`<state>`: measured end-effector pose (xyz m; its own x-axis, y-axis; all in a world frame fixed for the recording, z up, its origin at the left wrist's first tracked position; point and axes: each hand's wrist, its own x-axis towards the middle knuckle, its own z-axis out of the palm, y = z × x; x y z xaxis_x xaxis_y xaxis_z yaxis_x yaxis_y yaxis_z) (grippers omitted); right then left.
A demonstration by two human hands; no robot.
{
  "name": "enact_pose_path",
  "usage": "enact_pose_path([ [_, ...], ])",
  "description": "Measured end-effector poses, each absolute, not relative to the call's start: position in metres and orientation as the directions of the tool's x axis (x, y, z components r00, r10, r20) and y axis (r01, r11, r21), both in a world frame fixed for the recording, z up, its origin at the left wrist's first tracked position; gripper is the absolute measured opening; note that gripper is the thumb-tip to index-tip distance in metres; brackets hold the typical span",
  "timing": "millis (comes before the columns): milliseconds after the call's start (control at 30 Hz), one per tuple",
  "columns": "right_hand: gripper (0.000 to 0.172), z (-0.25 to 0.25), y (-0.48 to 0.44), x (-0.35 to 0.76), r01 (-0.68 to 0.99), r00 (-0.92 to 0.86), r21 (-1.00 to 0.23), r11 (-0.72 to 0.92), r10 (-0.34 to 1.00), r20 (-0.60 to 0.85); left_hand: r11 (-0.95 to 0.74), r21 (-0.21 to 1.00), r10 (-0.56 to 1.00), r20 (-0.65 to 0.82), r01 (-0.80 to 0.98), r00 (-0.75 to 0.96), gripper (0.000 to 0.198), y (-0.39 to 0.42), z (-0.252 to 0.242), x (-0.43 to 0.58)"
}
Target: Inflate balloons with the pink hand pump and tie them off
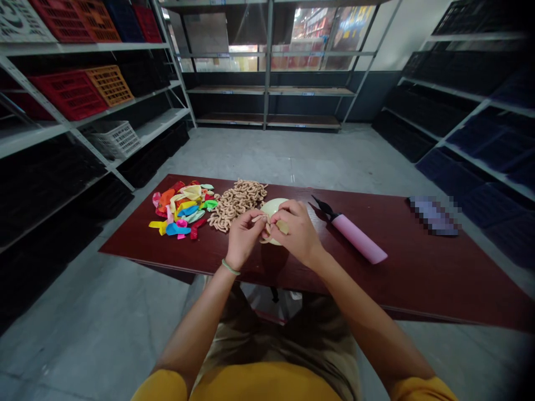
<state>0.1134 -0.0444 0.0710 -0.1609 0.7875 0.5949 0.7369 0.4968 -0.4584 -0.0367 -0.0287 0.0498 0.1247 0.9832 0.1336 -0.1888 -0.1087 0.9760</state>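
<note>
Over the table's near middle my two hands meet at a pale yellow-green balloon (272, 206), which looks inflated and bulges out behind the fingers. My left hand (244, 236) is closed, its thumb and forefinger pinching a short beige cord-like piece. My right hand (296, 231) is closed around the balloon; a yellowish bit of it shows between the fingers. Where cord and balloon meet is partly hidden by the fingertips. Just left of the hands lies a heap of curled beige pieces (238, 203). To the right rests a pink hand pump (359, 238) with a black nozzle.
Flat, colourful balloons (184, 209) lie piled at the left of the dark red table (418, 273). A pixelated dark object (432, 215) is at the right. Shelves with plastic crates (69, 94) stand left; a metal rack (267, 89) stands behind, and dark crates line the right.
</note>
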Motion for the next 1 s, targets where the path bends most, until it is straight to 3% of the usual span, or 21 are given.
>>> enact_pose_path([
  [200, 0.008, 0.066, -0.047, 0.113, 0.75, -0.122, -0.459, 0.476, 0.781, 0.612, -0.18, 0.957, 0.983, 0.185, -0.228, 0.001, 0.017, -0.029, 0.032, -0.03],
  [400, 0.011, 0.077, -0.04, 0.124, 0.686, -0.142, -0.548, 0.478, 0.827, 0.543, -0.153, 0.895, 0.981, 0.189, -0.418, 0.047, 0.02, -0.025, 0.02, -0.033],
  [767, 0.011, 0.087, -0.039, 0.118, 0.712, -0.204, -0.55, 0.437, 0.878, 0.433, -0.131, 0.902, 0.988, 0.151, -0.411, 0.016, 0.024, -0.025, 0.018, -0.032],
  [1000, 0.016, 0.091, -0.038, 0.127, 0.737, -0.322, -0.349, 0.579, 0.754, 0.572, -0.07, 0.904, 0.991, 0.111, -0.422, 0.073, 0.022, -0.028, 0.023, -0.03],
])
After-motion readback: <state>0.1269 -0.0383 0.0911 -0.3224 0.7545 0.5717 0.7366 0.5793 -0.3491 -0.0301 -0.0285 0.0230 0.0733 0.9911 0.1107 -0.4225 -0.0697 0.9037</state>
